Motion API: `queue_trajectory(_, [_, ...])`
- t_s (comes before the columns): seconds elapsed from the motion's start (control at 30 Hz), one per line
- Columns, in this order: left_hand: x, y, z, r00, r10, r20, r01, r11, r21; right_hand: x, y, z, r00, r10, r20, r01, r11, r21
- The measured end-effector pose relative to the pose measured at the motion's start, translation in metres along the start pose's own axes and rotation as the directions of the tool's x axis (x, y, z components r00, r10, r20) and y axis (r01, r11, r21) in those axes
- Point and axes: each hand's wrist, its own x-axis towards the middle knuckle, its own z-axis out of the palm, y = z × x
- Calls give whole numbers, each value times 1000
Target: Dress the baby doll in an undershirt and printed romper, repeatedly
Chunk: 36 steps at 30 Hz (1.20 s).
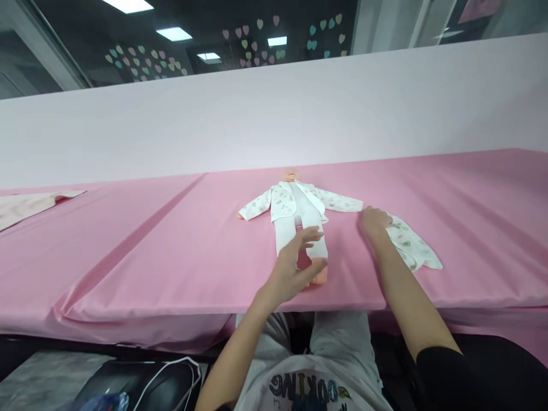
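A doll (300,206) lies on its back, its legs toward me, in white trousers and a white patterned jacket that is open at the front. Its sleeves spread out to both sides. My left hand (291,268) is over the doll's legs, thumb and fingers apart, with nothing visible between them. At the end of the right-side sleeve (342,202) is my right hand (375,221), its fingers curled closed. What they hold, if anything, is hidden. A folded white patterned cloth piece (413,242) lies beside my right wrist, partly covered by it.
Pink cloth (149,268) covers the table, with a raised crease on the left. A pale cloth (29,206) lies at the far left. Behind the table stands a white wall (257,125) under dark windows. A black chair (141,382) with a white cable is below left.
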Motion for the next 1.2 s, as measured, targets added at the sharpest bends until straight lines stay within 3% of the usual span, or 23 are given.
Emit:
queue_trajectory(0.1, [0,-26,4,991,-92,93,73,979,188,-5,0,-13,999,-28,-33,32,990,139])
queue_trajectory(0.2, [17,-38,1,993,-80,83,58,969,239,-11,-1,-36,977,-135,-166,190,902,387])
queue_trajectory(0.27, [34,-42,-4,994,-101,49,90,977,196,-21,-9,-60,945,-207,-255,323,723,611])
queue_trajectory(0.33, [54,-42,-10,992,-122,-12,123,986,114,-39,-26,-89,911,-308,-276,366,291,884])
queue_trajectory(0.37, [65,-40,-13,992,-116,-53,119,991,63,-50,-37,-104,872,-400,-282,351,111,930])
queue_trajectory(0.43, [89,-30,-22,990,-65,-124,60,997,-46,-73,-60,-133,773,-548,-321,342,-67,937])
queue_trajectory(0.5, [111,-15,-34,995,-3,-99,-12,990,-144,-89,-82,-155,649,-650,-396,429,-117,896])
queue_trajectory(0.57, [127,0,-48,998,31,-55,-40,982,-182,-97,-99,-169,584,-633,-508,554,-147,820])
queue_trajectory(0.7, [143,14,-75,979,88,-184,-97,994,-42,-103,-120,-168,544,-464,-699,751,-102,653])
queue_trajectory(0.83, [148,3,-89,927,129,-353,-104,991,88,-115,-134,-151,541,-316,-779,818,-17,575])
queue_trajectory(0.93, [151,1,-91,869,92,-486,-110,994,-8,-128,-145,-144,506,-451,-735,828,16,561])
queue_trajectory(1.03, [145,21,-85,815,39,-579,-236,933,-270,-141,-152,-143,402,-572,-715,863,-23,504])
queue_trajectory(1.07, [140,32,-82,818,46,-573,-296,888,-351,-146,-153,-143,365,-563,-742,880,-50,472])
queue_trajectory(1.13, [126,56,-73,876,96,-474,-343,813,-470,-157,-150,-146,302,-489,-818,911,-106,399])
queue_trajectory(1.2, [112,77,-64,913,168,-371,-359,763,-538,-168,-144,-150,274,-389,-880,925,-145,352])
